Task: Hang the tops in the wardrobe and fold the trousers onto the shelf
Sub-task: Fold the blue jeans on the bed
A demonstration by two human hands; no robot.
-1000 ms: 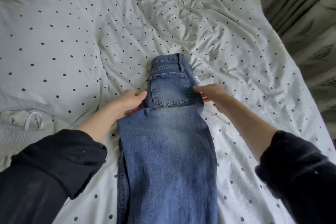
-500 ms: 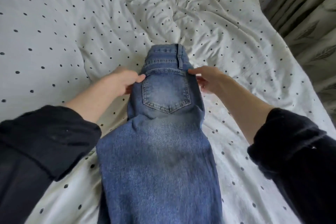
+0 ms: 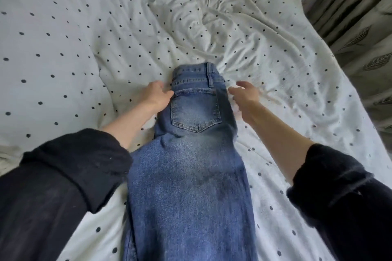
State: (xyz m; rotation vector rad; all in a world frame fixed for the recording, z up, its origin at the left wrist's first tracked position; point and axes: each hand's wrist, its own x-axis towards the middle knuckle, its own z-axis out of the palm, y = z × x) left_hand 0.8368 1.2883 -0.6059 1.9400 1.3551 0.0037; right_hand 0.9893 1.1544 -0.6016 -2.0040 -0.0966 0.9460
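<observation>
Blue denim jeans [image 3: 191, 176] lie folded lengthwise on the dotted white duvet [image 3: 63, 48]. Left hand [image 3: 157, 96] touches the waistband edge, right hand [image 3: 246, 95] hovers loosely open, holding nothing. The soft bedding could bunch and skew the fold.

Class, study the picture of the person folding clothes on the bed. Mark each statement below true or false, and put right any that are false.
1. The jeans lie on a white dotted bedcover. True.
2. A back pocket faces up. True.
3. The jeans hang on a hanger. False: they lie flat on the bed.
4. The right hand has a firm grip on the waistband. False: its fingers are spread, just clear of the denim edge.
5. The left hand is at the jeans' left edge near the pocket top. True.
6. The person's sleeves are white. False: they are dark.
</observation>
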